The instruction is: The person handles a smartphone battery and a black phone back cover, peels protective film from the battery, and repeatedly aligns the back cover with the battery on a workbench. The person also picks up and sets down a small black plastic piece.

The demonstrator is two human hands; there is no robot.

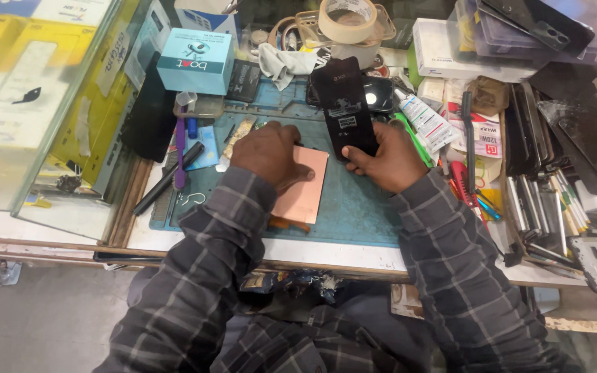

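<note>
My right hand [387, 160] grips the lower end of a black phone screen panel [343, 103], which stands tilted above the blue work mat [361, 207]. My left hand [271, 153] rests with its fingers curled on the top edge of a copper-coloured flat phone panel [305, 186] lying on the mat. An orange flex strip [289, 222] pokes out under that panel's near edge. Both forearms wear dark checked sleeves.
A teal box [196, 61] and roll of tape [347, 19] stand at the back. A glue tube [427, 119], black brush [469, 131] and red-handled tool [460, 181] lie right. Pens [178, 148] lie left, beside a glass case [43, 103]. Black panels [589, 138] pile far right.
</note>
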